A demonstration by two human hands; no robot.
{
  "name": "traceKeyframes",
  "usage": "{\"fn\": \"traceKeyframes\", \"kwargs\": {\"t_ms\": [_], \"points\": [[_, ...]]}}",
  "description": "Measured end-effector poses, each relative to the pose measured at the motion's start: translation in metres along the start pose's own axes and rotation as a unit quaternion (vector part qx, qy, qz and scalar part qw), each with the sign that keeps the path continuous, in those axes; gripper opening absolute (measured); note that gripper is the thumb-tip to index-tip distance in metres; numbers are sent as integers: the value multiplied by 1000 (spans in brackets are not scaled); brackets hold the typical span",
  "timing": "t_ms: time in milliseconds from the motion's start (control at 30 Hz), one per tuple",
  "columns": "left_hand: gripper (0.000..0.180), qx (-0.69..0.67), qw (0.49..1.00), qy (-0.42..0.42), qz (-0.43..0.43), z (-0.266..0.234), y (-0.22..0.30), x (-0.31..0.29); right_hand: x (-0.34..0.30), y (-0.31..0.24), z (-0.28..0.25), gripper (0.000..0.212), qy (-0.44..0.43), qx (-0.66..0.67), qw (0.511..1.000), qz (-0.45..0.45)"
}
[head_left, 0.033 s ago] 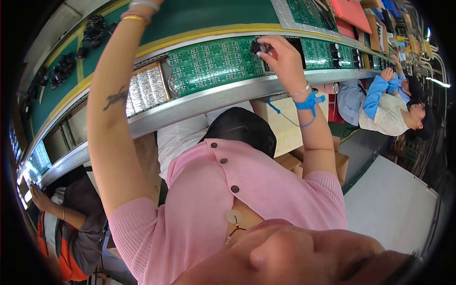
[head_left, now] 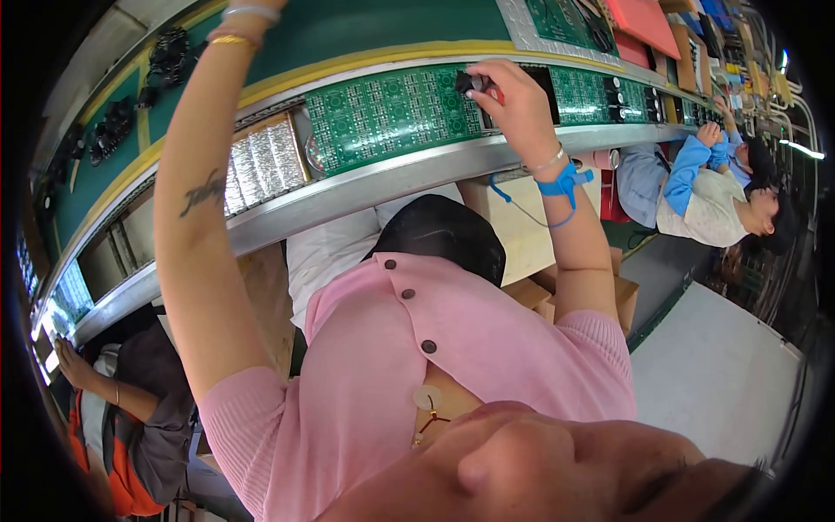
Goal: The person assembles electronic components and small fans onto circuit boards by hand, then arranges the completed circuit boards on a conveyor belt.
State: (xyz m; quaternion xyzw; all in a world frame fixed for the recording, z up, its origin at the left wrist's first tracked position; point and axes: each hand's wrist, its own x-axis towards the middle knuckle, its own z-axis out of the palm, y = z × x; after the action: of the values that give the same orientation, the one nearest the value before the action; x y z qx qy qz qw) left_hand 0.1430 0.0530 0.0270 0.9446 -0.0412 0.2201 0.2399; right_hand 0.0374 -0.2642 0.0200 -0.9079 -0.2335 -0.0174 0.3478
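My right hand (head_left: 515, 97) pinches a small black component (head_left: 470, 83) between thumb and forefinger. A red piece (head_left: 496, 92) shows partly under the fingers; its kind is hidden. That hand hovers over the right end of a long green circuit board (head_left: 383, 117), which lies on a metal rail (head_left: 391, 165). Whether the component touches the board, I cannot tell. My left forearm (head_left: 198, 235) reaches up across the rail, and the left hand lies beyond the upper edge of the picture.
Black components with leads (head_left: 170, 56) lie in clusters on the green bench (head_left: 374, 30) at left. Beside the board is a silvery quilted panel (head_left: 265, 157). More boards (head_left: 583, 100) follow along the rail. Co-workers sit at right (head_left: 709, 196) and lower left (head_left: 130, 418). A blue wrist strap (head_left: 565, 181) circles my right wrist.
My left forearm has shifted slightly to the left. My right hand has moved a touch to the left and up, with the black component still pinched.
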Motion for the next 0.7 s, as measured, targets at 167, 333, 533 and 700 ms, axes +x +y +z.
{"fn": "traceKeyframes", "kwargs": {"t_ms": [167, 333, 533, 700], "points": [[28, -616, 749, -27, -244, -33, -5, -52, 20, -3, 9, 26, -35, -134, 980, -139], [25, -910, 374, -162, -82, 17, 18, -125, 25, -8, 9, 24, -71, -159, 973, -149], [22, -807, 491, -147, -294, 3, 19, -138, 30, -9, 11, 27, -87, -234, 956, -151], [19, -801, 519, -154, -255, 37, 1, -146, 35, -11, 10, 28, -113, -237, 953, -149]]}}
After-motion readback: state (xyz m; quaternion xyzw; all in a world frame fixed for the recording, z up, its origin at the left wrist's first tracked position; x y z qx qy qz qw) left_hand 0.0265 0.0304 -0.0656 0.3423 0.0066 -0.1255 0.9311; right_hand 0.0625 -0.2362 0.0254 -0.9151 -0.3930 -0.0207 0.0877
